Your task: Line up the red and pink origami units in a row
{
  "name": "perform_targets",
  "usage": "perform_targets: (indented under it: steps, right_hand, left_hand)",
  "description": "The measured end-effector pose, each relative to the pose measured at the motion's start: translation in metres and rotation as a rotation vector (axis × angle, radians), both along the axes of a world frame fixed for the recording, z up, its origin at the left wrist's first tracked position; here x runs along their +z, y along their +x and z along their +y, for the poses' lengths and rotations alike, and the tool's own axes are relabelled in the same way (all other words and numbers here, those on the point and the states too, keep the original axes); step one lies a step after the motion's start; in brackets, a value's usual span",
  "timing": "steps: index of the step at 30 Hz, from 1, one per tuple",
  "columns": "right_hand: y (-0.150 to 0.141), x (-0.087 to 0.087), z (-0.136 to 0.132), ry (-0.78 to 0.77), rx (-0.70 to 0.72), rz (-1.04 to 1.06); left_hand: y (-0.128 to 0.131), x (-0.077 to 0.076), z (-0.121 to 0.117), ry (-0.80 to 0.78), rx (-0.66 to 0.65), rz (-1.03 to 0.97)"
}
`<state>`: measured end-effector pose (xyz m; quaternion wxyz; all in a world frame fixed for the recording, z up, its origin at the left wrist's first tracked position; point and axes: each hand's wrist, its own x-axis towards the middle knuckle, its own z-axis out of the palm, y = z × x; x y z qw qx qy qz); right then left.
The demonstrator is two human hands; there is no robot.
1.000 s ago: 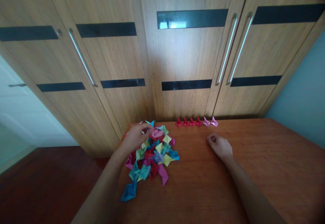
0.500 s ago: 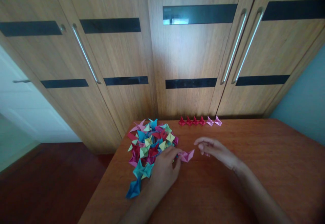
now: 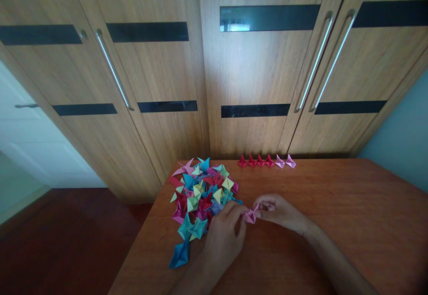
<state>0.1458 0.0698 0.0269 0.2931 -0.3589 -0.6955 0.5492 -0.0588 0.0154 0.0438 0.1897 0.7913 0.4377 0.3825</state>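
Between my two hands is a pink origami crane (image 3: pixel 250 216), just above or on the wooden table. My left hand (image 3: pixel 228 228) pinches its left end, and my right hand (image 3: pixel 279 213) has its fingertips closed on its right end. Close to my left hand lies a heap of folded paper cranes (image 3: pixel 192 203) in red, pink, blue, teal, green and yellow. A dark blue crane (image 3: pixel 179 255) lies at the heap's near edge. Behind my hands, a row of red cranes (image 3: pixel 256 161) and two pink cranes (image 3: pixel 285 162) stands along the far edge.
The brown wooden table (image 3: pixel 334 205) runs up to a tall wooden wardrobe (image 3: pixel 247 72) with metal handles. To the left are a white door (image 3: pixel 23 139) and the dark red floor (image 3: pixel 76 237). A pale blue wall (image 3: pixel 401 139) is at the right.
My right hand has moved left and down and now grips the pink crane's other end. My left hand still holds it. The whole view has shifted slightly.
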Motion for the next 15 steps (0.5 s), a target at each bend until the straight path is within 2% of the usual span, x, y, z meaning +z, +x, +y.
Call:
perform_targets:
  steps: [5, 10, 13, 15]
  right_hand:
    - [-0.002, 0.008, -0.004, -0.002, 0.006, 0.015]
    - [-0.002, 0.002, -0.002, -0.038, -0.016, 0.038]
    - [0.004, 0.004, -0.001, -0.022, -0.068, 0.02]
    - [0.017, 0.007, 0.0, 0.014, -0.156, 0.0]
  left_hand:
    - [0.0, 0.001, 0.001, 0.009, -0.007, -0.026]
    - [0.0, 0.001, 0.001, -0.005, -0.012, -0.012]
    - [0.0, 0.0, -0.001, 0.024, 0.013, -0.029]
    - [0.001, -0.002, -0.002, 0.043, 0.046, -0.05]
